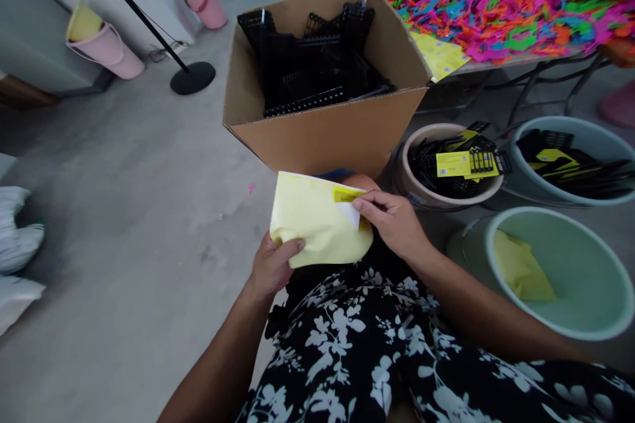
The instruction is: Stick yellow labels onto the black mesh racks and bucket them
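Observation:
A pale yellow sheet point(317, 218), curved and hanging a little limp, is held above my lap. My left hand point(275, 261) grips its lower left edge, thumb on top. At the upper right corner my right hand point(389, 215) pinches thumb and forefinger together. A bright yellow printed strip point(347, 194) and a small white patch point(350, 215) show right by those fingertips. Whether the corner is folded over or a label is lifting off there, I cannot tell. My right fingertips partly cover that corner.
Ahead stands an open cardboard box point(327, 139) of black plastic racks point(322, 66). To the right are a beige bucket point(411, 188) with carded black pieces, a blue tub point(570, 124) and a green bucket point(585, 264) holding yellow sheets point(523, 268). Colourful plastic pieces point(496, 0) cover a table.

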Demonstrator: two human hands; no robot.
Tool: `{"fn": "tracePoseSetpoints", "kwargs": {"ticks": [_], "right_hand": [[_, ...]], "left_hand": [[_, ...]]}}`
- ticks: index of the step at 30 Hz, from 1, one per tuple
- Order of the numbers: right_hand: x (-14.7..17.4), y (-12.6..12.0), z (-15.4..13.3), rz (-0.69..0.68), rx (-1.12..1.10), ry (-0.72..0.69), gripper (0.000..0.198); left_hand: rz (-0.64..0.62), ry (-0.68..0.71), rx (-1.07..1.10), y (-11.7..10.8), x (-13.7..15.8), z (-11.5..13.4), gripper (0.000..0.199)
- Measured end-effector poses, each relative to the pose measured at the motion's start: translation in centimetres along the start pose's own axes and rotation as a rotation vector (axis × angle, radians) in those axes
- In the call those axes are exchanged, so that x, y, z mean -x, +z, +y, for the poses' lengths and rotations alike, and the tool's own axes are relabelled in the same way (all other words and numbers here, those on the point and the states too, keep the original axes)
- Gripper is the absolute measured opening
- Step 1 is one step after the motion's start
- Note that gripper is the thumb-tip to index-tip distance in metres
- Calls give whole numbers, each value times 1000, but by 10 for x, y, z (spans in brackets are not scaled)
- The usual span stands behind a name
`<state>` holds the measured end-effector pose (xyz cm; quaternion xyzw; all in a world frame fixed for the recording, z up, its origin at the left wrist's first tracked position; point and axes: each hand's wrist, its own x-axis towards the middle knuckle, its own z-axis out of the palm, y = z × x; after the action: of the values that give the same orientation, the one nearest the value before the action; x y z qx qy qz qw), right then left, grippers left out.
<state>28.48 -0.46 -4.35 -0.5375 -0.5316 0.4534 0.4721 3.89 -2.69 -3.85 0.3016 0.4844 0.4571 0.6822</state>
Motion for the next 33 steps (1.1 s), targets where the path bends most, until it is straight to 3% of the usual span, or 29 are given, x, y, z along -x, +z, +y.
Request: {"fn": "tracePoseSetpoints", "kwargs": {"ticks": [3,6,8,10,11,13,15,17,19,21,23,27,33], "right_hand": [[-8,-11,3,47,-201,163,28],[-13,-25,1,63,-436,238,32],[-13,-37,-2,62,-502,242,32],[-10,-52,-4,64,-428,171,29],[-7,-60,-5,53,-338,119,27],[0,-74,-6,-5,-104,10,21],[8,-83,-8,-115,109,-71,18],[15,-85,-10,-243,237,-132,16],[20,-80,-11,-369,313,-194,16],[22,-73,-11,-464,358,-260,16],[21,-66,-9,-526,386,-307,16],[17,-57,-1,-592,428,-344,18],[10,-54,13,-576,413,-327,18]], "left_hand": [[162,105,48,-9,-7,11,51],[290,283,104,-28,-16,31,44],[434,396,146,-51,-19,50,34],[560,447,154,-81,-15,71,26],[568,443,131,-97,-12,82,24],[456,343,14,-123,-1,99,24],[265,120,-180,-135,9,106,45],[47,-122,-452,-127,14,103,71],[-191,-218,-787,-102,12,90,74],[-394,-152,-1086,-69,5,73,57],[-509,-46,-1219,-40,-3,54,49],[-468,-2,-1255,-11,-17,27,37],[-388,-12,-1283,-5,-30,17,34]]}}
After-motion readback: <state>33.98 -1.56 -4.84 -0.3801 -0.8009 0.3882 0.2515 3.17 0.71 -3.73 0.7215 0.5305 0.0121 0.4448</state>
